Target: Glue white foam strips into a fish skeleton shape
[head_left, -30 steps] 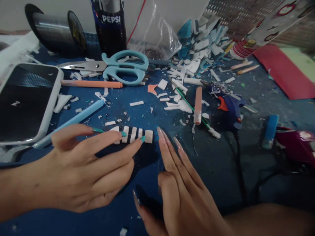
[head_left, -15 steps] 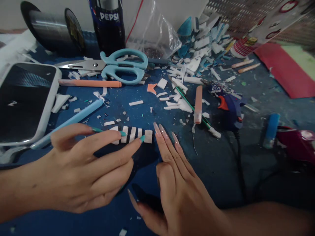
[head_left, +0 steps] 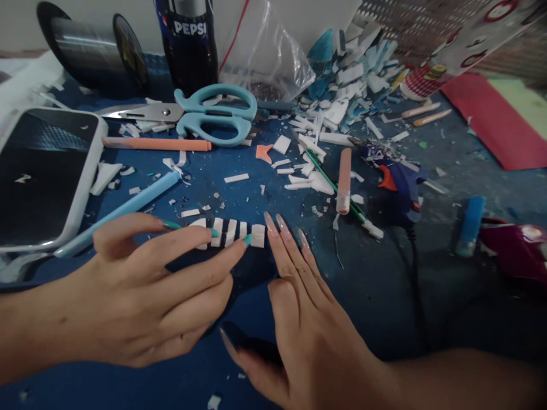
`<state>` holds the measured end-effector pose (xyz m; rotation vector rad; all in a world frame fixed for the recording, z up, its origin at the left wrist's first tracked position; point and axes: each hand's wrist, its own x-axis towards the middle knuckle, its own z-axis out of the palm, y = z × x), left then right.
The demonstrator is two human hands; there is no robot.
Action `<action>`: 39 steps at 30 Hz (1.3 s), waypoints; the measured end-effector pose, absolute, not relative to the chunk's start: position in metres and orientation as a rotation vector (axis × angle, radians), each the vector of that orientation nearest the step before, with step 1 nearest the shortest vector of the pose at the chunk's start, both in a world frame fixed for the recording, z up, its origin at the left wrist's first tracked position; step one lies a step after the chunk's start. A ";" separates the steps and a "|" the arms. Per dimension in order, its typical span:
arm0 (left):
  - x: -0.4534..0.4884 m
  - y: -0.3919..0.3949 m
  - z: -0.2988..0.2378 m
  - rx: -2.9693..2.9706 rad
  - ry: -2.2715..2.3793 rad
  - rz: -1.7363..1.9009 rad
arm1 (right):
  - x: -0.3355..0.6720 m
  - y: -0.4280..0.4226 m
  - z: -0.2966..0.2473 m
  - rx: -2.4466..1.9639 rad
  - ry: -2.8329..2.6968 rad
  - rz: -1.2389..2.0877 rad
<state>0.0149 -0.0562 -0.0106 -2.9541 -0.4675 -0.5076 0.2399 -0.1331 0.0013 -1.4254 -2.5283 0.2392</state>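
Several small white pieces (head_left: 257,236) stand in a short row on the blue table, with dark stripes between them; I cannot tell whether the stripes are gaps or black pieces. Over the row reaches my left hand (head_left: 162,290), two green-nailed fingertips on or just above the pieces and its lower fingers bent under. It appears to hold nothing. My right hand (head_left: 311,319) lies at the row's right end, fingers stretched out with their tips beside the last white piece. Its thumb points away to the left, and nothing shows in its grasp.
A phone (head_left: 38,176), a light blue pen-like stick (head_left: 123,210), an orange stick (head_left: 158,144) and blue-handled scissors (head_left: 213,115) lie left and behind. White scraps (head_left: 316,179), a glue gun (head_left: 401,188) with its cord, and a Pepsi bottle (head_left: 188,51) are farther back.
My right hand's bent knuckle and thumb have shifted very slightly left. My left hand and the row of white pieces look nearly unchanged.
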 end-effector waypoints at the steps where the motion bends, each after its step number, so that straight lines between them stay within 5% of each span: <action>1: 0.015 -0.056 -0.011 -2.951 -0.455 -0.524 | 0.240 -0.133 0.001 -1.424 -2.532 0.243; 18: 0.012 -0.047 -0.002 -2.906 -0.269 -0.539 | 0.240 -0.133 0.003 -1.377 -2.531 0.150; 28: 0.018 -0.041 -0.009 -3.158 -1.125 -0.813 | 0.248 -0.124 0.001 -1.438 -2.388 0.034; 39: 0.019 -0.035 -0.009 -3.257 -1.186 -0.846 | 0.267 -0.075 0.005 -1.110 -2.262 0.289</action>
